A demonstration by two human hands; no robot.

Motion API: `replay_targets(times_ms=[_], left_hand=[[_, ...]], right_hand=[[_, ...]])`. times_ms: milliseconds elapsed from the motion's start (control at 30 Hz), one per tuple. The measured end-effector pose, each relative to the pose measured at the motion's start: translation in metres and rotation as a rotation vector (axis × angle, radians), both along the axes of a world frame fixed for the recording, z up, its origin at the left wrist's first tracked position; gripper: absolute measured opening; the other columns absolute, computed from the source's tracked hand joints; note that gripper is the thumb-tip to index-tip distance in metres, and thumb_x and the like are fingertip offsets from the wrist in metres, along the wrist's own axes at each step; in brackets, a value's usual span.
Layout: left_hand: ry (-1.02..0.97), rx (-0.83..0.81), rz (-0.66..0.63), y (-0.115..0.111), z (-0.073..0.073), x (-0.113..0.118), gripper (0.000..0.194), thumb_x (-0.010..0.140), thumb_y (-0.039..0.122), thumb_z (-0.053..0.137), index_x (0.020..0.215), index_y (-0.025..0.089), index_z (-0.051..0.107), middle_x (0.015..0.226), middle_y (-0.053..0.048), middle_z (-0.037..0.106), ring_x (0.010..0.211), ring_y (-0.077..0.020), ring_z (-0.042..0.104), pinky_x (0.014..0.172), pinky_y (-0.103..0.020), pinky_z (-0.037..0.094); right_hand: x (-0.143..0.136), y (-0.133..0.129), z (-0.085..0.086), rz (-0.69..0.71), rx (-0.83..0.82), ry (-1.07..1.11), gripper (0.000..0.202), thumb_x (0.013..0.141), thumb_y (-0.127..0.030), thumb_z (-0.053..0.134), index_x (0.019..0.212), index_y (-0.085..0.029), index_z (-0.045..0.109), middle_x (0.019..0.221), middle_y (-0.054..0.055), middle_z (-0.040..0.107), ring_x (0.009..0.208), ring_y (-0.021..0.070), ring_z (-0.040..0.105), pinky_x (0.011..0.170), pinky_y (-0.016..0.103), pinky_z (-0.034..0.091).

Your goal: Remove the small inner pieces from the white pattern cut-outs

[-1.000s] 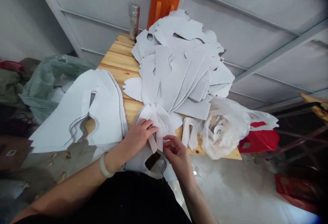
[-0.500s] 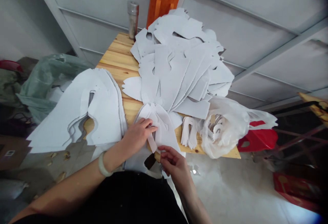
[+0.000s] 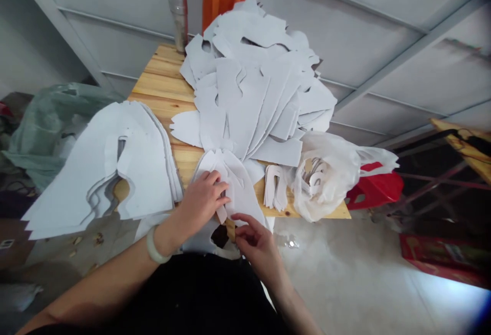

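Observation:
On the white cut-out piece (image 3: pixel 243 192) at the front edge of the table, my left hand (image 3: pixel 205 199) rests with bent fingers, gripping it beside its narrow centre slit. Its thumb is mostly hidden. Just below and to the right, my right hand (image 3: pixel 257 238) pinches a small tan strip (image 3: pixel 230 228) between thumb and fingers, close to the lower end of the slit. The white piece looks like thin foam or padded sheet with a notched, rounded top. More white sheet hangs below it near my lap, around a dark opening.
A heap of white cut sheets (image 3: pixel 261 84) covers the back of the wooden table (image 3: pixel 164 79). Stacked arch-shaped pieces (image 3: pixel 149 171) overhang the left side. Small U-shaped pieces (image 3: pixel 275 186) lie beside a clear plastic bag (image 3: pixel 330 181) at right. A metal flask (image 3: pixel 179 20) stands behind.
The camera view has shifted slightly, so the table appears further left. My left fingers have drawn closer together on the white piece, and more of the tan strip shows by my right hand.

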State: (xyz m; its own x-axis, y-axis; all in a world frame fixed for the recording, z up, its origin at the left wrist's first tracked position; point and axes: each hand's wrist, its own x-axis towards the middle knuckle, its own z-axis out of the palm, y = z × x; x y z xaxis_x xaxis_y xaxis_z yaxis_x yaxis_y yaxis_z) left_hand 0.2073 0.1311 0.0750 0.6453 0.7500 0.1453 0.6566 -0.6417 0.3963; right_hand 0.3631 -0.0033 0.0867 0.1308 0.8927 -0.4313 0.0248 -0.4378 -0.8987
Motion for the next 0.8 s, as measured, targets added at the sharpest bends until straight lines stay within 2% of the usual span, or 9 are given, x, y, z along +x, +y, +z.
replay_targets(times_ms=[133,333,533,800], left_hand=[[-0.006,0.008,-0.01,0.001,0.001,-0.001,0.014,0.093,0.03,0.073,0.103,0.021,0.073,0.107,-0.005,0.06,0.102,-0.0231,0.057,0.085,-0.035,0.052],[0.034,0.012,0.001,-0.002,0.002,0.0,0.016,0.092,0.03,0.074,0.104,0.021,0.073,0.109,-0.006,0.06,0.102,-0.0245,0.057,0.086,-0.036,0.052],[0.052,-0.022,-0.004,-0.001,0.005,0.0,0.016,0.092,0.03,0.074,0.106,0.022,0.073,0.108,-0.005,0.06,0.102,-0.0235,0.058,0.085,-0.034,0.053],[0.035,0.01,-0.026,0.0,0.004,-0.002,0.017,0.092,0.029,0.073,0.107,0.021,0.072,0.109,-0.006,0.06,0.103,-0.0235,0.058,0.089,-0.037,0.054]], right_hand=[[-0.001,-0.013,0.0,0.018,0.006,-0.017,0.042,0.071,-0.016,0.059,0.111,-0.022,0.071,0.071,-0.003,0.067,0.06,0.0116,0.052,0.054,0.021,0.037],[0.004,-0.026,-0.001,0.013,-0.019,0.026,0.03,0.069,-0.017,0.058,0.095,-0.021,0.071,0.074,-0.001,0.067,0.062,0.0125,0.054,0.054,0.022,0.039],[0.007,-0.035,-0.004,0.027,-0.072,0.085,0.031,0.064,-0.015,0.056,0.09,-0.021,0.073,0.074,-0.002,0.065,0.062,0.0114,0.053,0.055,0.021,0.037],[0.007,-0.045,0.007,0.087,-0.096,0.245,0.031,0.062,-0.015,0.056,0.088,-0.021,0.072,0.068,-0.003,0.063,0.064,0.0128,0.056,0.06,0.023,0.038]])
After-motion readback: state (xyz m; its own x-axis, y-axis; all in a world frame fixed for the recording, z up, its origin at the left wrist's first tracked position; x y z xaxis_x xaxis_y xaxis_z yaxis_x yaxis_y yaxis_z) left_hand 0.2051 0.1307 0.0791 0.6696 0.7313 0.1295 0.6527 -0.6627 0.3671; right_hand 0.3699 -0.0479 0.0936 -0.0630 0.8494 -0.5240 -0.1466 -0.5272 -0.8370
